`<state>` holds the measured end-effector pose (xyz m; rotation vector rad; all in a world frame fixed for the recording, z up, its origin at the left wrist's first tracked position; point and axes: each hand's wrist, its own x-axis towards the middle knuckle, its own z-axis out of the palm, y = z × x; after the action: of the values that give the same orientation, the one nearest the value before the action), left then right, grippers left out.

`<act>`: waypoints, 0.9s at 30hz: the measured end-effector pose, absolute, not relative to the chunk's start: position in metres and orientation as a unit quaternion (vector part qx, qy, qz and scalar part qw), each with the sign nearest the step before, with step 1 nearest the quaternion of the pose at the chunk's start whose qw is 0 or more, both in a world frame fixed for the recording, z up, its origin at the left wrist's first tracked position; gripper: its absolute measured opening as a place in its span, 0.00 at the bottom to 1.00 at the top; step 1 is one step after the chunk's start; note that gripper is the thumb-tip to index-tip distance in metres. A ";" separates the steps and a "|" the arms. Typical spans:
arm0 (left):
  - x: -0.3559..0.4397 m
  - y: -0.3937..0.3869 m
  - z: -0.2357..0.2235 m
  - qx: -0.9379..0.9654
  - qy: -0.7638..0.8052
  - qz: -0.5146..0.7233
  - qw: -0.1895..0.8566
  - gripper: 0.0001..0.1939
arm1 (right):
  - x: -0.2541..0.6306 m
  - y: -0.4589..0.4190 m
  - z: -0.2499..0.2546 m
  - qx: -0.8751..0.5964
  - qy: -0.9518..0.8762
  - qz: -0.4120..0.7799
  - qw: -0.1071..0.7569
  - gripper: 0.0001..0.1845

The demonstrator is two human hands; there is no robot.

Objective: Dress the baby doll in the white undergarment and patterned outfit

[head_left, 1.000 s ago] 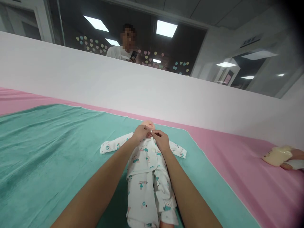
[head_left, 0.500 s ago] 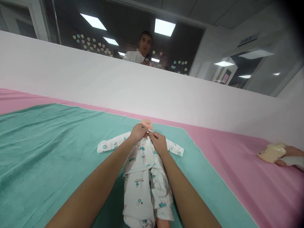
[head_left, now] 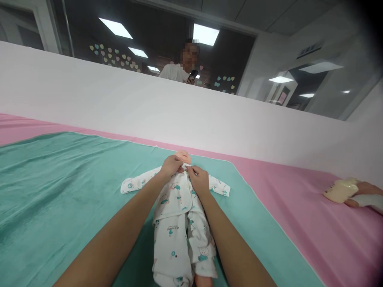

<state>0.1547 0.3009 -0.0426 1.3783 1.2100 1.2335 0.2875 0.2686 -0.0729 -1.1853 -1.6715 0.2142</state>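
Observation:
A baby doll (head_left: pixel 182 155) lies on its back on a green blanket (head_left: pixel 74 191), head away from me and arms spread to both sides. It wears a white printed jacket (head_left: pixel 175 199) and matching printed trousers (head_left: pixel 170 251). My left hand (head_left: pixel 172 165) pinches the jacket's collar just below the doll's chin. Beside it, my right hand (head_left: pixel 198 177) has its thumb and fingers closed on the jacket's front edge at the neck. The fingers partly cover the collar, so its fastening is hard to make out. A bare foot end shows below the right trouser leg.
Pink cloth (head_left: pixel 287 191) shows beyond the blanket. A pale yellow glossy object (head_left: pixel 341 190) lies far right beside a skin-coloured shape and white cloth. Behind runs a white low wall (head_left: pixel 149 107), topped by glass with heart stickers, where a person (head_left: pixel 178 71) holding a phone appears.
My hands stay at the doll's collar, with fingers shifted only slightly. The whole view has moved a little. In the glass, the person has shifted right.

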 end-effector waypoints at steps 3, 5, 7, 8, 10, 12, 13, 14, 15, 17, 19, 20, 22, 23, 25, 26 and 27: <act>0.154 0.300 -0.042 0.543 0.483 0.505 0.466 0.06 | 0.288 0.268 -0.073 -0.495 -0.682 0.109 0.528 0.19; 0.154 0.301 -0.043 0.534 0.474 0.509 0.481 0.06 | 0.288 0.268 -0.073 -0.489 -0.674 0.118 0.541 0.19; 0.153 0.302 -0.044 0.528 0.463 0.511 0.496 0.07 | 0.288 0.268 -0.073 -0.482 -0.671 0.124 0.550 0.19; 0.152 0.302 -0.044 0.525 0.457 0.511 0.504 0.07 | 0.288 0.268 -0.074 -0.480 -0.669 0.129 0.553 0.19; 0.149 0.303 -0.045 0.521 0.446 0.510 0.519 0.08 | 0.289 0.269 -0.074 -0.481 -0.663 0.139 0.556 0.20; 0.147 0.303 -0.046 0.518 0.437 0.507 0.533 0.08 | 0.289 0.270 -0.074 -0.481 -0.656 0.155 0.561 0.20; 0.145 0.303 -0.046 0.516 0.433 0.507 0.538 0.09 | 0.290 0.271 -0.074 -0.479 -0.652 0.165 0.564 0.20; 0.144 0.304 -0.046 0.515 0.428 0.507 0.543 0.09 | 0.290 0.272 -0.075 -0.476 -0.648 0.176 0.568 0.20; 0.143 0.304 -0.047 0.515 0.424 0.507 0.546 0.09 | 0.290 0.273 -0.075 -0.473 -0.645 0.186 0.571 0.19; 0.142 0.306 -0.049 0.516 0.415 0.509 0.550 0.09 | 0.289 0.277 -0.077 -0.473 -0.638 0.201 0.573 0.16; 0.142 0.308 -0.052 0.519 0.410 0.511 0.549 0.09 | 0.289 0.282 -0.078 -0.476 -0.637 0.212 0.568 0.13; 0.143 0.309 -0.053 0.520 0.410 0.513 0.546 0.09 | 0.289 0.286 -0.079 -0.477 -0.638 0.218 0.564 0.14; 0.144 0.311 -0.055 0.524 0.414 0.517 0.535 0.09 | 0.290 0.292 -0.079 -0.479 -0.643 0.235 0.549 0.17; 0.145 0.311 -0.056 0.528 0.417 0.518 0.529 0.09 | 0.290 0.296 -0.078 -0.479 -0.647 0.243 0.541 0.18; 0.146 0.311 -0.055 0.536 0.426 0.515 0.516 0.08 | 0.291 0.302 -0.076 -0.484 -0.649 0.256 0.528 0.17; 0.146 0.310 -0.055 0.540 0.431 0.512 0.511 0.07 | 0.292 0.304 -0.075 -0.486 -0.650 0.261 0.523 0.15; 0.146 0.309 -0.053 0.544 0.437 0.508 0.506 0.06 | 0.292 0.306 -0.074 -0.487 -0.650 0.266 0.520 0.14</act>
<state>0.1462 0.3090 -0.0535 1.3120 1.0530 1.2251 0.2919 0.3056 -0.0741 -1.1679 -1.5577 0.6367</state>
